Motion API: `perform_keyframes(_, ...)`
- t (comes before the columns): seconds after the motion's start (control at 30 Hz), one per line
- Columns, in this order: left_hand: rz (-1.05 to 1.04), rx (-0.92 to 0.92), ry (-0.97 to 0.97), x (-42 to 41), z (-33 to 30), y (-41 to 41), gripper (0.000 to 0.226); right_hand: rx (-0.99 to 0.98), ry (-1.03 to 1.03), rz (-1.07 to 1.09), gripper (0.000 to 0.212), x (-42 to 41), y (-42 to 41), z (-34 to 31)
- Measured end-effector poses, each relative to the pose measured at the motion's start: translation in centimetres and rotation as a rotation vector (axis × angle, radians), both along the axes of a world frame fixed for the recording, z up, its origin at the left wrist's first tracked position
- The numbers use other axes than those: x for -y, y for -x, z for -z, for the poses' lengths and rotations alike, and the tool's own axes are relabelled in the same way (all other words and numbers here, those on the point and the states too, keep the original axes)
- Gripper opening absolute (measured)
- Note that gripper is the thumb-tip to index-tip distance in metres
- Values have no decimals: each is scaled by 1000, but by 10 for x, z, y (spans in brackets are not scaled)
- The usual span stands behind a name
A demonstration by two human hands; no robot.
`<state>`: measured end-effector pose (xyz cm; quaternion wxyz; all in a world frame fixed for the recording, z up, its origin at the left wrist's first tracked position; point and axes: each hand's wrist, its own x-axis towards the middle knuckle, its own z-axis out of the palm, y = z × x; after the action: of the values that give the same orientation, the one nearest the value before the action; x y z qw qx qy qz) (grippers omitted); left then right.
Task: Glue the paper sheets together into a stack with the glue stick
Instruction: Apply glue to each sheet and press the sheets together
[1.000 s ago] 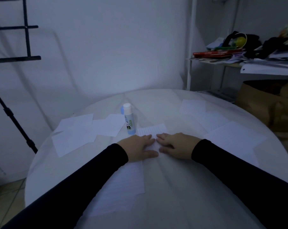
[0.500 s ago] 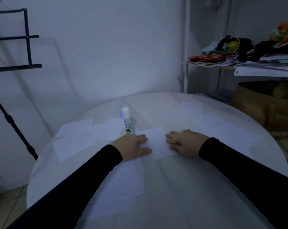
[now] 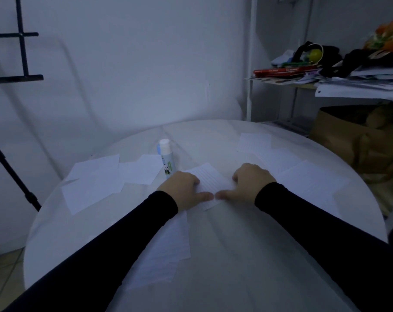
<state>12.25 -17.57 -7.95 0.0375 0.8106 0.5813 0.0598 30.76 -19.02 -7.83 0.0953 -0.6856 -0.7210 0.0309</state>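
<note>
Both hands, left [image 3: 183, 190] and right [image 3: 247, 183], are pressing a lined sheet [image 3: 210, 181] at the counter's [image 3: 236, 255] middle, fingers seemingly flat, thumbs nearly touching. The glue stick [image 3: 166, 161] is standing upright just behind the left hand, toward the far edge.

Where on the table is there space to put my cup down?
Bare table lies between the two sleeves, and at the far middle between the glue stick and the right-hand sheets. Crowded: loose sheets at left, and the lined sheet under both hands.

Dim room, white wall [image 3: 146, 64], cluttered shelf [image 3: 326, 86].
</note>
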Motion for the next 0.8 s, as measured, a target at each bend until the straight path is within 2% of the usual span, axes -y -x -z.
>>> perform_keyframes(0.1,-19,143,-34,-2,3,-1,64,-93,68,34,66,2,9,1)
perform_keyframes(0.17,-25,179,-34,-3,5,-1,60,-154,104,57,55,-2,13,2)
perform_keyframes(0.23,-20,184,-25,-3,4,0,56,-179,139,63,58,-4,15,-2)
perform_keyframes(0.4,21,274,39,0,-4,7,43,-50,257,50,65,-1,10,-20)
perform_keyframes(0.6,62,221,41,0,-4,7,42,44,325,34,63,-2,13,-25)
perform_keyframes(0.8,81,300,28,1,-5,6,54,-137,280,58,66,-5,7,-22)
